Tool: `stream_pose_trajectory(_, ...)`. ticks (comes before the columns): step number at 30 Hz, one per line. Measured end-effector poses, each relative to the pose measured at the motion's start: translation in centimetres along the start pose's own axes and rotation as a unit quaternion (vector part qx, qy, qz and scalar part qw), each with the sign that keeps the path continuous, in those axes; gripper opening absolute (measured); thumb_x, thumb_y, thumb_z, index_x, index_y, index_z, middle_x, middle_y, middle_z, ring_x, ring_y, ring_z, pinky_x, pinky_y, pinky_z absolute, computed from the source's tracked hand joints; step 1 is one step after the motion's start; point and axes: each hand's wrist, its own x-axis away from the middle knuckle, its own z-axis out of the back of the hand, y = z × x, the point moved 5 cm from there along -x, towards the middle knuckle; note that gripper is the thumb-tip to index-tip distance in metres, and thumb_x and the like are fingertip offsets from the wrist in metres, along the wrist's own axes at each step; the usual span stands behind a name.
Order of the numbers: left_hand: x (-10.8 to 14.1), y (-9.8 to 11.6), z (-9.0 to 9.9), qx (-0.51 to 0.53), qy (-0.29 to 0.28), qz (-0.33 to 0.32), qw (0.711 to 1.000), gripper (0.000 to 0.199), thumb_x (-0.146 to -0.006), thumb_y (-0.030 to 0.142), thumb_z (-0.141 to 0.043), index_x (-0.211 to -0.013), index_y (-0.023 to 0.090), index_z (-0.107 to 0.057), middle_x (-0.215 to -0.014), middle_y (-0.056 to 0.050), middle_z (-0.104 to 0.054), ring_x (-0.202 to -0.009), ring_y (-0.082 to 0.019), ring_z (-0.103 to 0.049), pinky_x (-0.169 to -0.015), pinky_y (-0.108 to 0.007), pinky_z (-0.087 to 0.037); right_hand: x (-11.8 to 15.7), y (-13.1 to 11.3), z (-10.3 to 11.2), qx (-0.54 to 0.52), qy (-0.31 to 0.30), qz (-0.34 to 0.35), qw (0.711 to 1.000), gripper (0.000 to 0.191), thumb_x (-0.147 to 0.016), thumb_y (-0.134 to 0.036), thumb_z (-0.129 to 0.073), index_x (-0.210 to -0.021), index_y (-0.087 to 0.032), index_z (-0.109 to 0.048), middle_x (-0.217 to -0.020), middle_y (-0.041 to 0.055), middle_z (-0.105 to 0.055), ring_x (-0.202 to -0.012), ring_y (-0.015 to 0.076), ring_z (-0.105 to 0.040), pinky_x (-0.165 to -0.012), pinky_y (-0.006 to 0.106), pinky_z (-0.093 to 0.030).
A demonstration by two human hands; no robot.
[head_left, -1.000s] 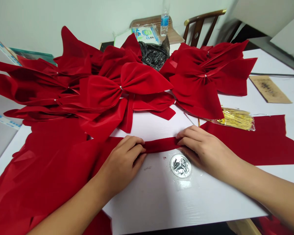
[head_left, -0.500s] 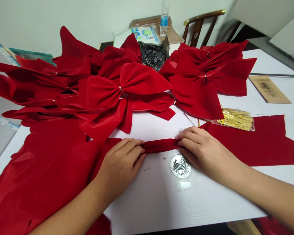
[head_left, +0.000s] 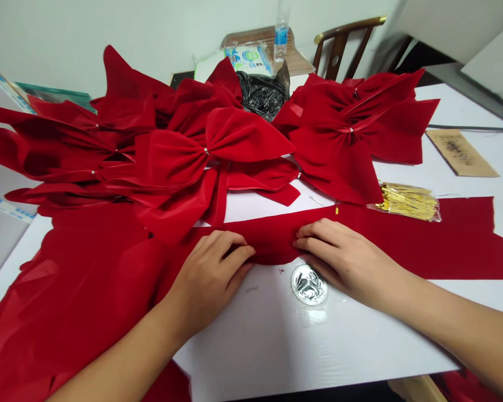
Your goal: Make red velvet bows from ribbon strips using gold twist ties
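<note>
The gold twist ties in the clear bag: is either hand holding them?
No, the bagged gold twist ties lie apart on the red velvet strip, while the left hand and right hand both press the velvet.

The top edge cuts off the water bottle [head_left: 281, 33], and the left edge cuts off the velvet bows [head_left: 33, 151]. The print on the brown card [head_left: 461, 153] is too small to read, and your right hand [head_left: 347, 259] hides part of the red velvet strip [head_left: 272, 240].

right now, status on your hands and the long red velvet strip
Left hand and right hand both pressing the red velvet strip, bunched between them. Round silver foil disc just below it, by right hand.
</note>
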Motion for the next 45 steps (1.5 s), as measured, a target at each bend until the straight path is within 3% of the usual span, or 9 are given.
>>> stream_pose_trajectory(3,0.0,0.1,-0.2,0.011,-0.019,-0.005,1.0,0.013,-0.097,0.015,-0.062,-0.109,0.016,-0.067,-0.102,-0.007,-0.067,-0.089,-0.021,-0.06,-0.08,-0.037,-0.051,-0.1,-0.2,0.0,0.0,-0.012,0.007,1.0,0.02,-0.103,-0.018,-0.053,-0.117,-0.013,-0.066,-0.113,0.0125,-0.066,-0.101,0.0231,-0.062,-0.084,0.038,-0.056)
stream_pose_trajectory(9,-0.1,0.3,-0.3,0.024,-0.041,-0.01,0.999,0.008,-0.098,0.022,-0.062,-0.104,0.017,-0.066,-0.109,-0.008,-0.067,-0.096,-0.024,-0.06,-0.083,-0.04,-0.05,-0.2,-0.7,0.1,0.015,-0.013,0.03,0.999,0.02,-0.103,-0.026,-0.056,-0.113,-0.017,-0.071,-0.119,0.0116,-0.064,-0.109,0.0259,-0.059,-0.087,0.04,-0.054)
stream_pose_trajectory(16,0.0,0.4,-0.4,0.02,-0.055,-0.007,0.998,0.015,-0.1,0.031,-0.062,-0.098,0.017,-0.068,-0.115,-0.01,-0.065,-0.103,-0.026,-0.058,-0.085,-0.042,-0.047,-0.5,-1.0,0.4,0.033,0.009,0.015,0.999,0.028,-0.104,-0.034,-0.055,-0.107,-0.013,-0.074,-0.113,0.0138,-0.062,-0.097,0.0242,-0.054,-0.08,0.039,-0.046)
stream_pose_trajectory(23,0.0,0.3,-0.2,0.001,-0.038,-0.005,0.999,0.01,-0.097,0.023,-0.065,-0.094,0.017,-0.071,-0.097,-0.006,-0.06,-0.087,-0.021,-0.05,-0.075,-0.035,-0.04,-0.6,-0.9,0.2,0.071,-0.003,0.008,0.997,0.026,-0.103,-0.03,-0.056,-0.102,-0.014,-0.075,-0.09,0.0091,-0.055,-0.079,0.0204,-0.042,-0.068,0.034,-0.032)
stream_pose_trajectory(27,0.0,0.4,-0.1,-0.017,-0.033,-0.02,0.999,0.01,-0.098,0.02,-0.063,-0.093,0.017,-0.071,-0.083,-0.002,-0.059,-0.076,-0.019,-0.045,-0.068,-0.035,-0.032,-0.5,-0.7,0.1,0.054,-0.021,0.0,0.998,0.027,-0.103,-0.033,-0.056,-0.102,-0.014,-0.074,-0.089,0.0078,-0.054,-0.078,0.0197,-0.042,-0.068,0.034,-0.03)
stream_pose_trajectory(36,0.1,0.3,0.2,-0.039,-0.044,-0.039,0.997,0.018,-0.102,0.018,-0.056,-0.094,0.018,-0.072,-0.083,-0.001,-0.065,-0.073,-0.018,-0.047,-0.068,-0.036,-0.03,-0.4,-0.2,0.5,0.077,-0.036,-0.028,0.996,0.023,-0.102,-0.031,-0.055,-0.103,-0.016,-0.074,-0.095,0.007,-0.062,-0.086,0.0208,-0.047,-0.072,0.035,-0.028)
stream_pose_trajectory(45,0.2,0.0,-0.1,-0.033,-0.069,-0.025,0.997,0.024,-0.103,0.018,-0.05,-0.093,0.019,-0.071,-0.082,0.0,-0.065,-0.072,-0.017,-0.052,-0.067,-0.035,-0.032,-0.2,0.6,0.5,0.064,-0.031,-0.032,0.997,0.025,-0.103,-0.034,-0.058,-0.113,-0.017,-0.073,-0.082,0.0043,-0.066,-0.083,0.0206,-0.045,-0.073,0.034,-0.025)
